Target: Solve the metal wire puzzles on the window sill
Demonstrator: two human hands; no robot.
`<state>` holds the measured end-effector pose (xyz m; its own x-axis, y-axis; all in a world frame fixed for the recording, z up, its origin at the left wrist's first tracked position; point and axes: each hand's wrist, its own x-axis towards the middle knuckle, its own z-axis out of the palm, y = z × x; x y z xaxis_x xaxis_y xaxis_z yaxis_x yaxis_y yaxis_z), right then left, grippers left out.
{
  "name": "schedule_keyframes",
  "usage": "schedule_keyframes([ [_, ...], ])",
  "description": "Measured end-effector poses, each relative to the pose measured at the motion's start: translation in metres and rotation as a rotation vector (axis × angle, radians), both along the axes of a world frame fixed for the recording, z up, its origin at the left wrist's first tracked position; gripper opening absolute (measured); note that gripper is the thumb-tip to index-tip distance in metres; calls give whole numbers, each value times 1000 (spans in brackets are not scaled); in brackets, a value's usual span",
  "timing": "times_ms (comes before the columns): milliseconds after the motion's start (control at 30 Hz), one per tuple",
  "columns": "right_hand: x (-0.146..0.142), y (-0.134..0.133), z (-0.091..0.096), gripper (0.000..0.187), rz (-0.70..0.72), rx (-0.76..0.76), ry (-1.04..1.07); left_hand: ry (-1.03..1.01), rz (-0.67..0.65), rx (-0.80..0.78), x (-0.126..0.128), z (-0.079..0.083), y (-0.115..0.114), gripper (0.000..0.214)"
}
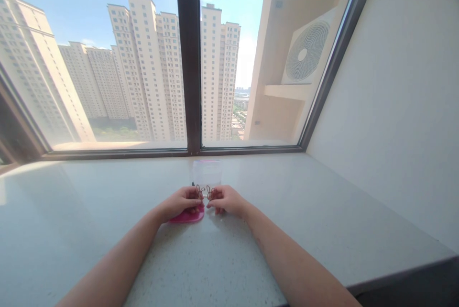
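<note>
My left hand [183, 202] and my right hand [228, 200] meet over the pale speckled sill, fingertips pinched close together. Between them are small brown looped pieces, shaped like thin bent wire: a left looped piece [200, 192] in my left fingers and a right looped piece [209, 193] in my right fingers. A short pale strip seems to span the gap; whether the two loops are one item I cannot tell. Under my left hand lies a flat pink object [186, 217], partly covered by the fingers. Behind both hands is a clear plastic sheet or pouch [208, 170], its kind unclear.
The sill [208, 268] runs back to a dark window frame [193, 58]. A white wall [394, 106] bounds the right side, and a dark edge [412, 280] shows at the lower right. Outside the glass are tall buildings and an air-conditioner unit [307, 51].
</note>
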<state>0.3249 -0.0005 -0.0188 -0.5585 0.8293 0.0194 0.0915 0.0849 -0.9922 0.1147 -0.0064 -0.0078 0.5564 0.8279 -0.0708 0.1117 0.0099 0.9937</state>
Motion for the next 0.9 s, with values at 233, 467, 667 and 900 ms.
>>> schedule_keyframes([
  [233, 0, 0, 0, 26, -2, -1, -7, -1, 4, 6, 1, 1, 0, 26],
  [467, 0, 0, -1, 25, -4, -2, -12, -6, 9, 7, 0, -1, 1, 27],
  [667, 0, -2, 1, 24, -5, -4, -24, 14, -1, 23, 0, 0, -1, 26],
  [900, 0, -3, 5, 22, -10, -3, -47, 38, 6, 23, 1, 4, -2, 29],
])
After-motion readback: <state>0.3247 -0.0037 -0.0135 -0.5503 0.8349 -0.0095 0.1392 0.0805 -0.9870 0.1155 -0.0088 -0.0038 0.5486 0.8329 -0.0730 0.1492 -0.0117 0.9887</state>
